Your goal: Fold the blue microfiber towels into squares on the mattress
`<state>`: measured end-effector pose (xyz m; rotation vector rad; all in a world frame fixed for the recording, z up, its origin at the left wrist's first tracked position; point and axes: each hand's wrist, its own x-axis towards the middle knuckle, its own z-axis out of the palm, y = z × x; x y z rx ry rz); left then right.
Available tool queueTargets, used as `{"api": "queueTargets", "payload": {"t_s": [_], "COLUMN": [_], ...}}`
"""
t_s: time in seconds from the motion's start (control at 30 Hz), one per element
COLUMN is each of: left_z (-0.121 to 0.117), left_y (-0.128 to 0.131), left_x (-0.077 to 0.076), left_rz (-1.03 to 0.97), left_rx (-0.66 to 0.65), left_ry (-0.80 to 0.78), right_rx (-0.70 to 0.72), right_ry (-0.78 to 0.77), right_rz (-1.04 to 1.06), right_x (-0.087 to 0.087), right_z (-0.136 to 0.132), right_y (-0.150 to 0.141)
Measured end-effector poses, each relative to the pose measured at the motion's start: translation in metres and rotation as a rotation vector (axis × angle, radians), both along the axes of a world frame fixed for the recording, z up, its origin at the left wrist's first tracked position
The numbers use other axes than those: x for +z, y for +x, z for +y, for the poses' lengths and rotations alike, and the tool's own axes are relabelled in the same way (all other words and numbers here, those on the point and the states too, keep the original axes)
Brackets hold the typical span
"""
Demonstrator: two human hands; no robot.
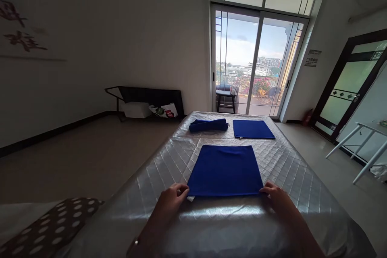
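Observation:
A blue square cloth [226,171] lies flat in front of me on a silver quilted mattress [157,169]. It looks like a cushion cover, and a small white tag [190,198] sticks out at its near left corner. My left hand [173,197] pinches that corner between thumb and fingers. At the near right corner, my right hand [273,192] has its fingertips closed on the edge. Farther back, a second blue square cloth [253,129] is spread flat. Left of it rests a rolled or folded blue cloth bundle [208,125].
A brown polka-dot fabric [51,225] lies at lower left. Against the wall stands a low black rack [151,96] with a white box [136,110] beneath. Beyond the mattress are sliding glass doors [254,64]; a white-legged table [367,145] stands right.

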<state>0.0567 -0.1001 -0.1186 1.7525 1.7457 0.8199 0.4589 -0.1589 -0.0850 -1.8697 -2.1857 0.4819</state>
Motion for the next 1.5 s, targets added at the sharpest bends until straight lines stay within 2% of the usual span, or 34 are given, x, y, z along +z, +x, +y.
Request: {"api": "queueTargets", "payload": {"t_s": [0.23, 0.5, 0.73, 0.8, 0.87, 0.97, 1.07, 1.17, 1.27, 1.4, 1.5], "left_z": [-0.013, -0.022, -0.027, -0.028, -0.028, -0.030, -0.030, -0.024, -0.013, 0.006, 0.016], "left_y": [-0.001, 0.003, 0.008, 0.009, 0.009, 0.005, 0.007, 0.034, 0.093, 0.173, 0.200], "left_x": [0.006, 0.015, 0.019, 0.019, 0.016, 0.010, 0.008, 0.010, 0.007, -0.010, -0.024], "left_rz": [0.100, 0.244, 0.269, 0.300, 0.345, 0.464, 0.554, 0.510, 0.430, 0.449, 0.513], "left_rx": [-0.023, -0.067, -0.083, -0.086, -0.096, -0.075, -0.043, -0.109, -0.297, -0.554, -0.626], "left_ry": [-0.033, -0.132, -0.122, -0.136, -0.154, -0.156, -0.053, 0.075, 0.231, 0.420, 0.413], "right_rx": [0.054, 0.043, 0.090, 0.070, 0.008, -0.097, -0.161, -0.174, -0.169, -0.145, -0.138], "right_ry": [-0.082, -0.102, -0.138, -0.103, -0.002, 0.130, 0.116, 0.062, 0.039, 0.056, 0.050], "right_rz": [-0.054, -0.080, -0.049, -0.055, -0.060, -0.082, -0.098, -0.093, -0.104, -0.127, -0.147], "right_x": [0.009, 0.019, 0.020, 0.019, 0.012, -0.009, -0.033, -0.047, -0.050, -0.052, -0.055], "right_z": [-0.007, -0.010, -0.001, 0.006, 0.014, 0.027, 0.035, 0.036, 0.035, 0.036, 0.038], "right_y": [-0.004, -0.015, -0.012, -0.018, -0.029, -0.047, -0.058, -0.061, -0.060, -0.058, -0.057]}}
